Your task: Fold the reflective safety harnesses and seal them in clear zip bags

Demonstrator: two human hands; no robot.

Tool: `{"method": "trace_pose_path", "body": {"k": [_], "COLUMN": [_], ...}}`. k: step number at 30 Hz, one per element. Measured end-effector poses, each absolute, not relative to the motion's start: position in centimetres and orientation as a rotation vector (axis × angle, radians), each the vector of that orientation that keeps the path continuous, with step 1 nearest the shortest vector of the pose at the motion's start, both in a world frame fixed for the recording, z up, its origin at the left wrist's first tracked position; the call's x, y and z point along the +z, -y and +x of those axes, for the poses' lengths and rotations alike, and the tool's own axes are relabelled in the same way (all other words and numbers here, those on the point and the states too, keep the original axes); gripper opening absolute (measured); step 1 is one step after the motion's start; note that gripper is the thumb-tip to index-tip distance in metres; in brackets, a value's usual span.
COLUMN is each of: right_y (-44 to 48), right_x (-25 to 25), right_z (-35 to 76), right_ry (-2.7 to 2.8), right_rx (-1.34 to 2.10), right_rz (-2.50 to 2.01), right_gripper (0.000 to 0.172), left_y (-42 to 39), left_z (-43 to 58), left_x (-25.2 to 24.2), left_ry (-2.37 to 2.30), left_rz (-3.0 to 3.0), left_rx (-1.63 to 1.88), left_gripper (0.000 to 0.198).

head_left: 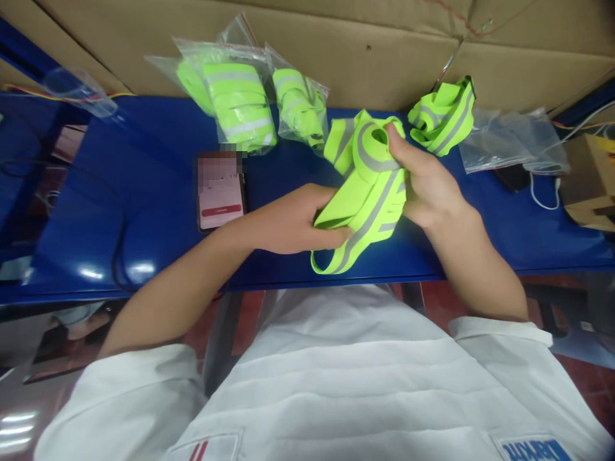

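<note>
Between my hands, above the front part of the blue table, is a neon-yellow reflective strap (379, 186) with grey stripes, bunched into loops and folds. My left hand (307, 221) is closed on its lower left loops, thumb on the near side and fingers partly hidden behind the fabric. My right hand (430, 182) grips the upper right side, with the thumb pressed near a rolled loop at the top. Past my right hand, a second bundle of neon reflective strap (444, 118) lies near the back of the table.
Clear bags with folded neon straps (243, 105) and a smaller bagged bundle (298, 105) lean at the back left. A lit phone (221, 195) rests on the blue table (144, 192). To the right are clear plastic bags (514, 144), a white cable (545, 206) and a cardboard box (590, 176).
</note>
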State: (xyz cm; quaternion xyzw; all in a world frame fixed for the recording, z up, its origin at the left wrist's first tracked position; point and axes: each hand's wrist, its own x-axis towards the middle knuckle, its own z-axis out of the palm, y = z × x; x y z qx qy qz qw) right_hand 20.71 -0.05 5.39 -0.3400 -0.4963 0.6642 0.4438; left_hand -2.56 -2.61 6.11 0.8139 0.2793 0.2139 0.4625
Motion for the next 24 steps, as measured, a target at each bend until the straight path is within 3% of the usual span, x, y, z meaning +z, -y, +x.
{"method": "trace_pose_path", "body": {"k": [5,8,10,12,18,24], "right_y": [0.5,0.9,1.1,1.1,0.7,0.3], "right_x": [6.0,6.3,6.0,5.2,4.1,5.9], "right_z": [21.6,22.0,22.0,21.9,21.7,22.7], "right_ry": [1.580,1.783,1.928,2.133,2.412,2.198], "right_rx": [0.844,0.442,0.270,0.137,0.078,0.124], "right_rz": [-0.882,-0.859,-0.772,-0.671,-0.481,-0.567], "right_gripper": [0.027,0.024,0.030,0.038,0.063,0.031], "left_y": [1.3,1.0,1.3,1.6,1.1,-1.2], "left_z": [-2.9,-2.7,-2.4,-1.9,-1.2,-2.5], "left_x": [5.0,4.5,4.4,4.5,3.6,1.3], "left_ry": [-0.764,-0.603,-0.517,-0.507,-0.689,-0.923], "left_rz": [1.884,1.681,1.490,1.347,1.259,1.761], "left_rx": [0.552,0.628,0.716,0.824,1.131,1.352], "left_gripper": [0.033,0.056,0.074,0.078,0.057,0.065]}}
